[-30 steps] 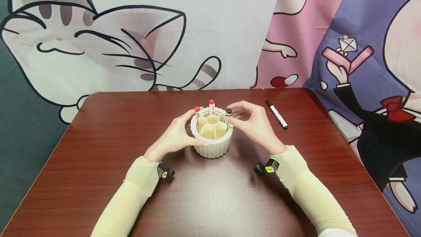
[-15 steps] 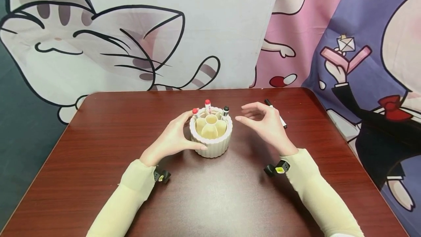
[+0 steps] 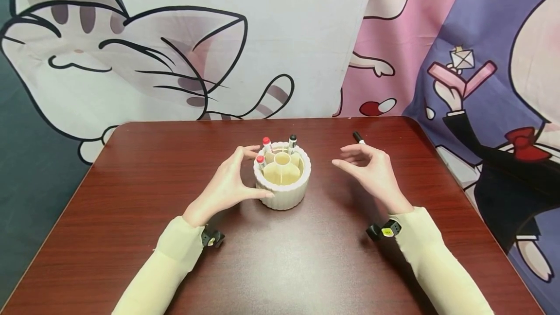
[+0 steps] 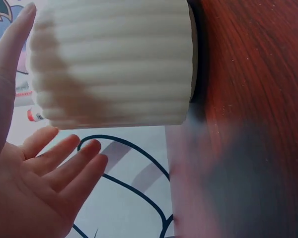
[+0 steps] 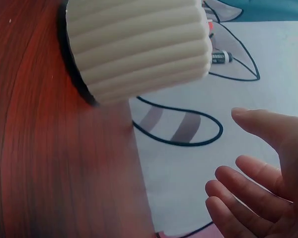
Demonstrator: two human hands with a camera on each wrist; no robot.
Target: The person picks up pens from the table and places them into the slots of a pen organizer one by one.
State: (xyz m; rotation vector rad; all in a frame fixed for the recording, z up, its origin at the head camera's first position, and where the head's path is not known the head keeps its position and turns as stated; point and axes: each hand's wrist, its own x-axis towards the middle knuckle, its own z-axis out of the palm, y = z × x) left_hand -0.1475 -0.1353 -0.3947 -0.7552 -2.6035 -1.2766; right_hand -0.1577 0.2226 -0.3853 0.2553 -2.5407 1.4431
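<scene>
Nearest, two pale yellow sleeves (image 3: 175,256) lie on the dark red wooden table (image 3: 131,198). The left hand (image 3: 225,186) cups the cream ribbed round pen holder (image 3: 283,188) at mid-table, thumb along its near wall, fingers curved round its left side. The right hand (image 3: 372,174) hovers well to the holder's right, fingers loosely spread, holding nothing. Two red-capped markers (image 3: 265,146) and a black-capped marker (image 3: 291,142) stand in the far compartments. Beyond the right hand lies a loose black marker (image 3: 358,137).
</scene>
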